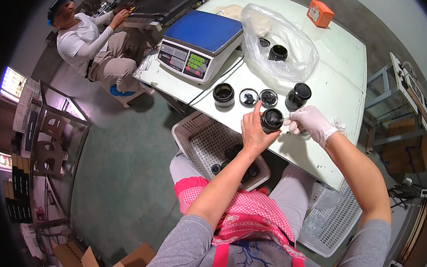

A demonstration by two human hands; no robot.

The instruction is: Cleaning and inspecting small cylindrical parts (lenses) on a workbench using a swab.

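Observation:
My bare left hand (255, 132) grips an open glass jar (271, 119) of dark paste at the table's front edge. In a white glove, my right hand (309, 122) pinches a thin utensil (285, 119) whose tip reaches the jar's mouth; its exact kind is unclear. Just behind, two round lids (249, 97) smeared with black paste lie side by side. To their left stands another open jar (223, 96) with dark residue inside. A jar with a black lid (298, 96) stands behind my right hand.
A digital scale (202, 33) with a blue platform sits at the back left, its cable crossing the table (338, 83). A clear plastic bag (293, 70) surrounds another dark jar (278, 54). Below the table edge is a plastic basket (187, 131). A person (89, 44) sits by a conveyor (167, 7).

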